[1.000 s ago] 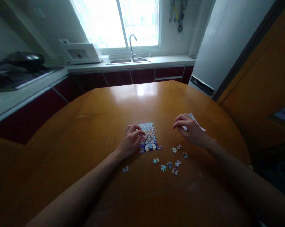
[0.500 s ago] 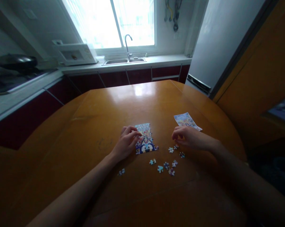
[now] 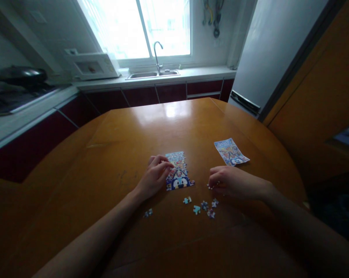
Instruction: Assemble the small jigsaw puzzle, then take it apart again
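A partly joined jigsaw puzzle (image 3: 180,170) lies flat on the table, a blue cartoon dog face at its near end. Across its left edge rests my left hand (image 3: 158,170), fingers stretched out and slightly bent, holding nothing. To the right, my right hand (image 3: 225,179) is low over a few loose pieces, its fingers curled down and mostly covering them. One white puzzle piece (image 3: 209,186) peeks out at the fingertips; whether it is pinched is hidden. Nearer me lie several loose puzzle pieces, among them a light blue piece (image 3: 196,209) and a teal piece (image 3: 187,200).
A printed picture sheet (image 3: 231,151) lies beyond my right hand. One puzzle piece (image 3: 148,213) sits apart, beside my left forearm. The round-edged wooden table (image 3: 128,131) faces a counter with a sink (image 3: 145,75); a fridge (image 3: 273,50) stands at the right.
My right hand has come down and toward me, from beside the picture sheet onto the loose pieces. More of the sheet shows. My left hand has stayed on the puzzle.
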Tool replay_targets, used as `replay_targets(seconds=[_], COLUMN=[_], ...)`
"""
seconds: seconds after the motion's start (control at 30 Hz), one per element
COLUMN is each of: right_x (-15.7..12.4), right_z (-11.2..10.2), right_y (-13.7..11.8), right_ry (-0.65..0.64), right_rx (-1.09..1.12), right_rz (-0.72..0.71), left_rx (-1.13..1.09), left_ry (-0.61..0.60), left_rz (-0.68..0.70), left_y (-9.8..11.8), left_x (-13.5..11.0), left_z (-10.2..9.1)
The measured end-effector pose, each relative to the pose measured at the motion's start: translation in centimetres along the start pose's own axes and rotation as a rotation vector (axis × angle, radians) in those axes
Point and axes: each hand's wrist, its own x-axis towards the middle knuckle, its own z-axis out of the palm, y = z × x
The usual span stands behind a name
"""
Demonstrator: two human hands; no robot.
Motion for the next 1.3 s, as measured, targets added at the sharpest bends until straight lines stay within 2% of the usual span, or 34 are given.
replay_targets(seconds=[0.33,0.6,0.7,0.8,0.97,1.03,1.13,1.3], right_x=[0.2,1.2,1.3,1.4,1.2,1.1,1.0,0.9], right_z=[0.4,1.2,1.0,0.6,-0.1,-0.3,-0.5,-0.9], right_y=[0.8,1.6,2.2,2.8,3.5,3.5,3.5,3.7], right_ry=[0.075,0.335,0.438,0.527,0.620,0.639,0.656,0.685], right_rx=[-0.024,-0.089,-0.077,-0.064,-0.030,-0.030,-0.029,-0.024], right_rz=[-0.005,0.017,0.042,0.087,0.166,0.182,0.170,0.170], left_rx=[-0.007,0.021,0.050,0.145,0.382,0.496,0.556,0.486], left_ry=[0.008,0.005,-0.019,-0.173,-0.776,-0.925,-1.023,-1.067], left_rz=[0.001,-0.007,-0.004,-0.036,-0.267,-0.331,-0.329,-0.319], left_y=[0.2,0.4,1.2,3.1,6.1,6.5,6.6,6.2], left_x=[-0.1,-0.2,0.2,0.4,-0.5,-0.9,-1.1,-1.1], left_z=[0.1,0.2,-0.4,-2.5,-7.5,-8.7,-8.9,-8.0])
